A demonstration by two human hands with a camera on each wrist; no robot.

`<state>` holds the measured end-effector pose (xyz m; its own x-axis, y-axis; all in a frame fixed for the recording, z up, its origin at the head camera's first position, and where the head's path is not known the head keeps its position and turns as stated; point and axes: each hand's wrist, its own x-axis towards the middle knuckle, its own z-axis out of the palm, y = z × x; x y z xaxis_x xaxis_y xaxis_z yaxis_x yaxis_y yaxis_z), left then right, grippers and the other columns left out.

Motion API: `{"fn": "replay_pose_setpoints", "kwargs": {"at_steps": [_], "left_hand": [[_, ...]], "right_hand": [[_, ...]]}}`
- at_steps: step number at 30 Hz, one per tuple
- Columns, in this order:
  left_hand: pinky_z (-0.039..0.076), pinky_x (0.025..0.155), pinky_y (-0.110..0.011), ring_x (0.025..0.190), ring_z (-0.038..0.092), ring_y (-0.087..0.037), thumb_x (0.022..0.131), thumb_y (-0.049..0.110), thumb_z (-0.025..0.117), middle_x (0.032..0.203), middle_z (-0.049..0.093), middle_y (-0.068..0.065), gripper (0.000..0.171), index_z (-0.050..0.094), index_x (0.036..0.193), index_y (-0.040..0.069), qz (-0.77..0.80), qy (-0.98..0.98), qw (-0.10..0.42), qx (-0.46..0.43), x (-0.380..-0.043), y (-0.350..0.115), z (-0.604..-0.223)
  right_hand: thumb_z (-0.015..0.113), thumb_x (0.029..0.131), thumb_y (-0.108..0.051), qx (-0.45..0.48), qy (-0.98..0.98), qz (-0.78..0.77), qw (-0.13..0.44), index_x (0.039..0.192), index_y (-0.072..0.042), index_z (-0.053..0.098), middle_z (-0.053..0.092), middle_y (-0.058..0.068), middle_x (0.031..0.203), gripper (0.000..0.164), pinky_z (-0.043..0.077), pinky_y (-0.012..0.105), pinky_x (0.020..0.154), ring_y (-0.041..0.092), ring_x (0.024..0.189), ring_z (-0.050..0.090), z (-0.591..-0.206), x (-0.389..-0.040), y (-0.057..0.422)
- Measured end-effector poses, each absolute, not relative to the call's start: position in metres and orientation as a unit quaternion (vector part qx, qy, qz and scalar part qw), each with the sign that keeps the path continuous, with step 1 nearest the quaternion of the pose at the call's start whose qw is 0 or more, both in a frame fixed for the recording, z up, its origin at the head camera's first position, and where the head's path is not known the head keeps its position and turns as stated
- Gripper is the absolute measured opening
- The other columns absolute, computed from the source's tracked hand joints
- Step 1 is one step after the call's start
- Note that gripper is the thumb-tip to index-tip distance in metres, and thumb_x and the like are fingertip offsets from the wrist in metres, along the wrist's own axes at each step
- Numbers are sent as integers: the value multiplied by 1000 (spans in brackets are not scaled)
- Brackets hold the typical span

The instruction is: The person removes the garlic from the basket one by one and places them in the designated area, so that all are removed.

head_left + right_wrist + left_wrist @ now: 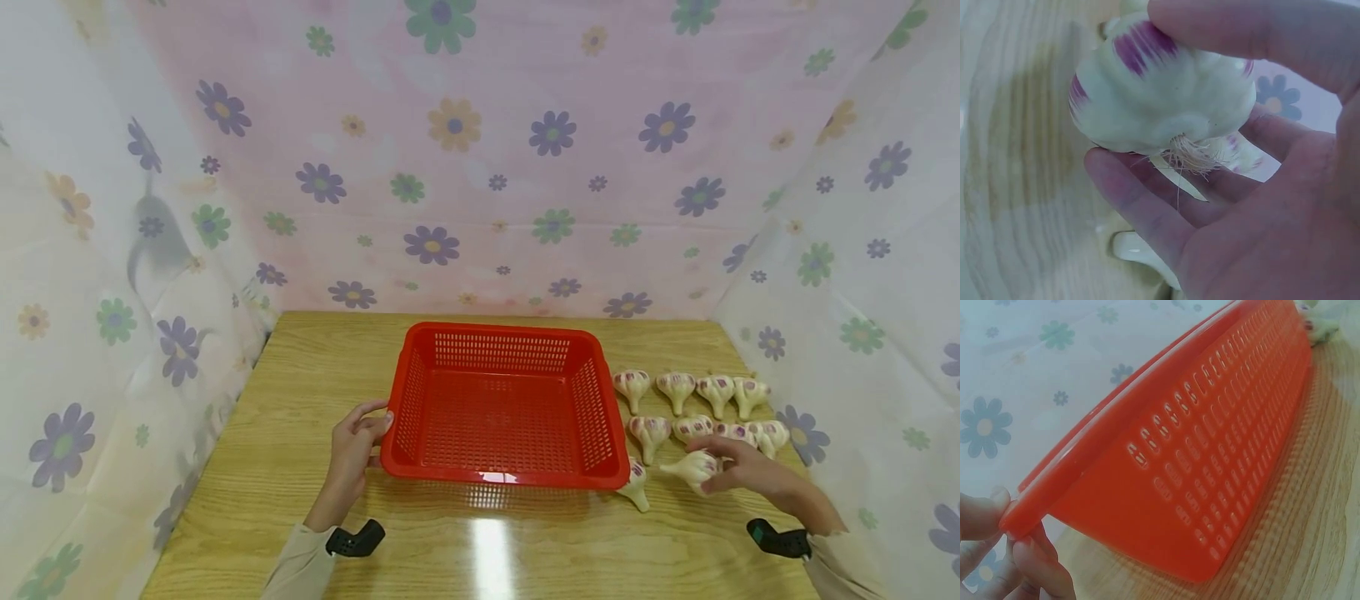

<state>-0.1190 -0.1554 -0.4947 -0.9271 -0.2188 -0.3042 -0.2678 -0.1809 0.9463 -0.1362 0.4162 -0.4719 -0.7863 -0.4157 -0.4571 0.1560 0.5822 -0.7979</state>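
Note:
My left hand pinches the left rim of a red plastic basket, thumb on top and fingers beneath, as the left wrist view shows. The basket has slotted walls, holds nothing and looks lifted toward its front in that view. On the right, my right hand grips a garlic bulb between thumb and fingers. Its purple streaks and hairy root end face the right wrist camera, while its stem points left in the head view. Another garlic bulb lies by the basket's front right corner, partly hidden by it.
Several more garlic bulbs lie in two rows on the wooden table, right of the basket. Some in the nearer row sit just beyond my right hand. Flower-patterned cloth encloses the table at the back and both sides.

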Motion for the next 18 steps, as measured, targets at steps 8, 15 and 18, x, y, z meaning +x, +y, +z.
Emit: {"fn": "replay_pose_setpoints", "kwargs": {"at_steps": [8,15,18], "left_hand": [[55,52,-37,74,66,-23,91,14,63,92,65,-10,31,60,121,10,740,645,21,-191,-119,-155,-493],[55,50,-35,74,66,-24,91,14,62,92,65,-8,28,60,120,13,736,648,19,-193,-120,-156,-494],[55,50,-36,73,66,-23,91,15,63,91,65,-8,29,60,120,13,736,649,18,-193,-119,-155,-494]], "right_hand": [[68,83,-12,-62,830,-450,324,130,9,42,16,43,140,58,49,48,78,63,122,16,-487,-136,423],[68,83,-9,-50,834,-440,328,128,10,45,20,42,138,54,51,48,77,65,120,21,-492,-137,429],[68,83,-9,-36,835,-440,330,129,10,44,15,43,140,55,51,47,78,64,122,19,-494,-138,432]]}}
